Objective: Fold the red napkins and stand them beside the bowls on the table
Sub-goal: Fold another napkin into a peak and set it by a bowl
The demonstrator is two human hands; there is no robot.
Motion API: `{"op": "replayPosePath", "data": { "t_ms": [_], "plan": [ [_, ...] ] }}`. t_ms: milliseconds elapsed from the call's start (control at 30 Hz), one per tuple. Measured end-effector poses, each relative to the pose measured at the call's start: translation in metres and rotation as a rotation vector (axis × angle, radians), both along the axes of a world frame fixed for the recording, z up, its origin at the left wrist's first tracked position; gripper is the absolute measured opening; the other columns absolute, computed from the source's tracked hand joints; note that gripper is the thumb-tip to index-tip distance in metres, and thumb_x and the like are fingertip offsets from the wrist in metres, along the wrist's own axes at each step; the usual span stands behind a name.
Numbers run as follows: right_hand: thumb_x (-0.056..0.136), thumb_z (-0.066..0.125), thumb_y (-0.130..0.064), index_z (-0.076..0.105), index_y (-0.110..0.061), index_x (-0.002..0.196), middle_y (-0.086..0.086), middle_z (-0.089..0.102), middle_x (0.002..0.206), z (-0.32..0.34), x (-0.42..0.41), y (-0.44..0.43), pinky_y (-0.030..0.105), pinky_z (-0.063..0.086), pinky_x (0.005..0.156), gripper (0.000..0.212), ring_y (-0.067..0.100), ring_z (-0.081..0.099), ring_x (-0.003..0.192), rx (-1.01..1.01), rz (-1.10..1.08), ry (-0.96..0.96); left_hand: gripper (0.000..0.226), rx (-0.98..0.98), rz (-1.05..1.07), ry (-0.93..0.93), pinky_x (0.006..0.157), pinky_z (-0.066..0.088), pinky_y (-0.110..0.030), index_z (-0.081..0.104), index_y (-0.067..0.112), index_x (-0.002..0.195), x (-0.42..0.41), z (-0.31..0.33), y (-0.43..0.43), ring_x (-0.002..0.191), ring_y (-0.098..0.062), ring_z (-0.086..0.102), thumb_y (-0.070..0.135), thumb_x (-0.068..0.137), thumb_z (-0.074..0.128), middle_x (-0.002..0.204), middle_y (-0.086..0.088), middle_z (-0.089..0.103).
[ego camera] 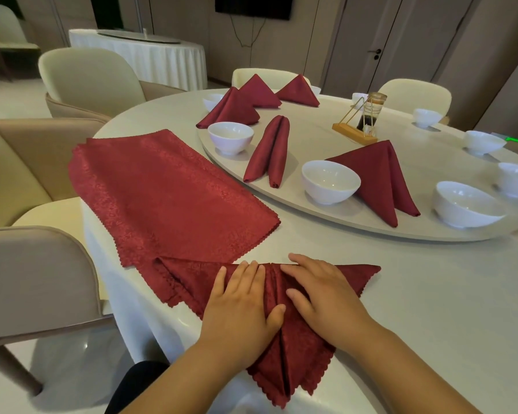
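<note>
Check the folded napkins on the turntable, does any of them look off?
Yes: the narrow napkin on the turntable looks collapsed, closed up rather than spread like the tent-shaped napkin beside it.

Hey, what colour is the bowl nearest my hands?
The bowl is plain white, seen best in the head view.

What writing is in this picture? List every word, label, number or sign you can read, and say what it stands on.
No text in this view can be read.
Green lit mark at the far right: too small and blurred to read.
Glass jar behind the wooden stand: no legible label.
Red napkins: a woven pattern only, no lettering.
White bowls: plain, no marks visible.
</note>
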State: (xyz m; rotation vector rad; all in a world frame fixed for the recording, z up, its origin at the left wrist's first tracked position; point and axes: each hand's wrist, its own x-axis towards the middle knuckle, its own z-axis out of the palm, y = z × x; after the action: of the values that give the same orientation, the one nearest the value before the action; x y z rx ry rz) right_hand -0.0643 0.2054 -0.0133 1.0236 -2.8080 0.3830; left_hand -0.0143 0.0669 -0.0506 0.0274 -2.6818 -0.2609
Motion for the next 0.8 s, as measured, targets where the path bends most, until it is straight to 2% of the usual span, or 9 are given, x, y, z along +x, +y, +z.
{"op": "replayPosePath", "data": {
  "t_ms": [100, 200, 267, 367, 433, 500, 633, 700, 800],
  "plan": [
    [0.064, -0.008, -0.059, 0.024, -0.024, 0.144, -0.005, 0.015, 0.154, -0.004, -0.001, -0.007, 0.018, -0.009, 0.105, 0.093, 0.011, 0.012, 0.141, 0.081, -0.014, -0.108, 0.061, -0.016, 0.008, 0.020, 0.088, 0.031, -0.038, 0.073, 0.003, 0.092, -0.001, 0.000, 0.001, 0.091, -0.021, 0.069, 0.046, 0.071, 0.035, 0.097, -0.009, 0.071],
    [0.052, -0.024, -0.080, 0.005, -0.026, 0.147, -0.007, 0.000, 0.155, -0.009, -0.005, 0.000, 0.014, -0.016, 0.101, 0.114, 0.006, -0.004, 0.142, 0.166, -0.014, -0.175, 0.060, -0.019, 0.018, 0.067, 0.088, 0.031, -0.038, 0.073, 0.004, 0.091, -0.002, -0.004, 0.001, 0.090, -0.021, 0.069, 0.046, 0.071, 0.035, 0.097, -0.009, 0.071],
    [0.038, -0.037, -0.079, 0.000, -0.027, 0.147, -0.008, -0.004, 0.155, -0.009, -0.009, 0.013, 0.015, -0.016, 0.102, 0.126, 0.005, -0.007, 0.141, 0.213, -0.046, -0.198, 0.061, -0.025, 0.031, 0.085, 0.088, 0.031, -0.038, 0.074, 0.004, 0.091, -0.003, -0.004, 0.000, 0.090, -0.021, 0.069, 0.047, 0.069, 0.035, 0.097, -0.008, 0.071],
    [0.035, -0.037, -0.082, -0.003, -0.025, 0.147, -0.007, -0.005, 0.155, -0.010, -0.017, 0.045, 0.016, -0.012, 0.104, 0.130, 0.006, -0.007, 0.141, 0.239, -0.180, -0.201, 0.062, -0.019, 0.039, 0.071, 0.088, 0.031, -0.037, 0.074, 0.005, 0.091, -0.003, -0.004, 0.001, 0.090, -0.020, 0.069, 0.048, 0.068, 0.035, 0.098, -0.008, 0.071],
    [0.062, -0.018, -0.083, -0.002, -0.022, 0.147, -0.006, -0.004, 0.154, -0.007, -0.022, 0.067, 0.018, -0.008, 0.108, 0.106, 0.008, -0.005, 0.142, 0.234, -0.287, -0.202, 0.064, -0.021, 0.044, 0.058, 0.090, 0.029, -0.036, 0.074, 0.006, 0.093, -0.003, -0.004, 0.001, 0.092, -0.019, 0.068, 0.050, 0.069, 0.034, 0.100, -0.006, 0.071],
    [0.092, 0.010, -0.057, -0.003, -0.019, 0.147, -0.002, -0.004, 0.155, -0.005, -0.029, 0.082, 0.023, -0.004, 0.111, 0.067, 0.010, -0.003, 0.142, 0.254, -0.380, -0.222, 0.064, -0.029, 0.048, 0.062, 0.090, 0.029, -0.036, 0.074, 0.007, 0.093, -0.003, -0.005, 0.000, 0.093, -0.019, 0.068, 0.050, 0.069, 0.034, 0.100, -0.006, 0.071],
    [0.100, 0.018, -0.037, 0.004, -0.017, 0.147, 0.000, 0.002, 0.155, -0.001, -0.031, 0.066, 0.022, -0.006, 0.111, 0.053, 0.012, 0.001, 0.143, 0.134, -0.401, -0.082, 0.064, -0.036, 0.051, 0.091, 0.088, 0.031, -0.037, 0.074, 0.005, 0.091, -0.003, -0.006, 0.001, 0.090, -0.020, 0.069, 0.050, 0.068, 0.035, 0.098, -0.008, 0.071],
    [0.088, 0.009, -0.047, 0.015, -0.016, 0.146, 0.000, 0.010, 0.154, 0.003, -0.025, 0.038, 0.014, -0.011, 0.106, 0.066, 0.012, 0.008, 0.142, 0.014, -0.280, -0.021, 0.063, -0.042, 0.058, 0.081, 0.088, 0.031, -0.037, 0.073, 0.005, 0.092, -0.003, -0.006, 0.000, 0.091, -0.020, 0.069, 0.049, 0.069, 0.035, 0.099, -0.008, 0.071],
    [0.063, -0.008, -0.053, 0.023, -0.020, 0.144, -0.005, 0.019, 0.152, 0.002, -0.015, -0.002, 0.003, -0.016, 0.096, 0.092, 0.007, 0.014, 0.140, -0.017, -0.034, -0.121, 0.060, -0.028, 0.042, 0.071, 0.090, 0.031, -0.036, 0.073, 0.008, 0.095, -0.001, -0.005, -0.001, 0.093, -0.017, 0.068, 0.046, 0.087, 0.028, 0.100, -0.005, 0.071]
  ]
}}
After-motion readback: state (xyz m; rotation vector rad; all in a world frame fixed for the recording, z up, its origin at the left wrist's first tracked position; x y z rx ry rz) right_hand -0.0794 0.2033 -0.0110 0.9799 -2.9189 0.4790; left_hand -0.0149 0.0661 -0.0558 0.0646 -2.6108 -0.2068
